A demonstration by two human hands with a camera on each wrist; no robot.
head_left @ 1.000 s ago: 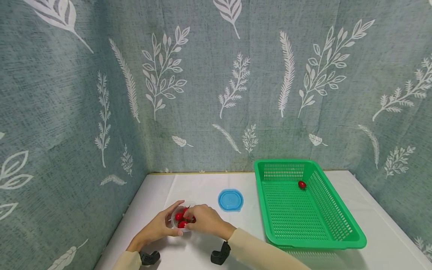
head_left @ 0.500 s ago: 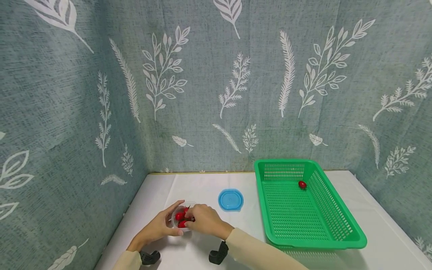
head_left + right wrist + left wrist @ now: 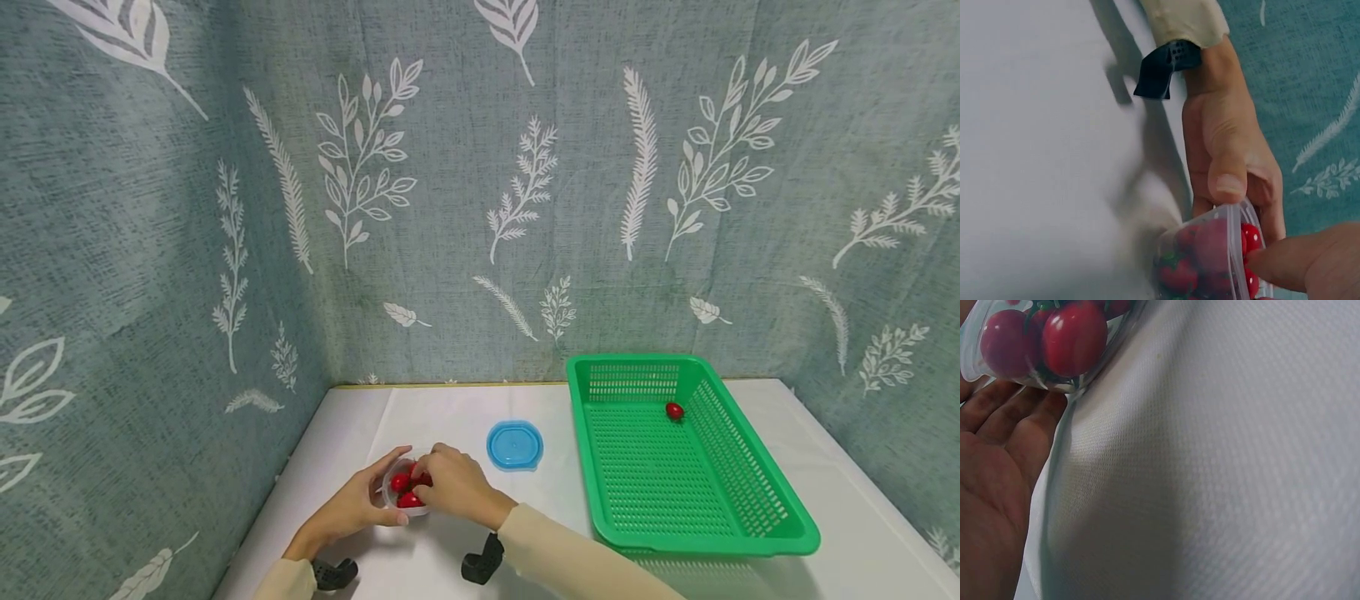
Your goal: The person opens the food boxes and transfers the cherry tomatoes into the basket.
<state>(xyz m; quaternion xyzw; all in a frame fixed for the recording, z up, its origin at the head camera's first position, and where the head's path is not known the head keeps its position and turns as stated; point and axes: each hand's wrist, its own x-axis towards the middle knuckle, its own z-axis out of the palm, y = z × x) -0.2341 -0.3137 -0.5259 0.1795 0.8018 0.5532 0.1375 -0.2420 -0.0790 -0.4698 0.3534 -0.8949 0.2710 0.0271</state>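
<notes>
A clear plastic tub [image 3: 1230, 250] of red cherry tomatoes [image 3: 1076, 339] stands tilted on the white table. My left hand [image 3: 351, 505] grips the tub from the left, thumb on the near side and fingers round the far side; its fingers [image 3: 1030, 422] touch the tub in the left wrist view. My right hand [image 3: 459, 485] reaches into the tub's mouth from the right. Its curled fingers and thumb pinch a cherry tomato [image 3: 425, 480] among the others. In the right wrist view only part of my right hand [image 3: 1319, 262] shows, and most of the pinched tomato is hidden.
A blue lid [image 3: 514, 445] lies on the white table [image 3: 457, 417] beyond my right hand. Further right stands a green perforated basket [image 3: 645, 475] with one cherry tomato [image 3: 674, 412] in its far right corner. Leaf-patterned grey-green cloth [image 3: 450, 208] hangs behind and at the sides.
My right hand has shifted slightly left and its fingers have moved within the tub; a green stem seen at the tub's far side earlier is now hidden. My left hand stays on the tub.
</notes>
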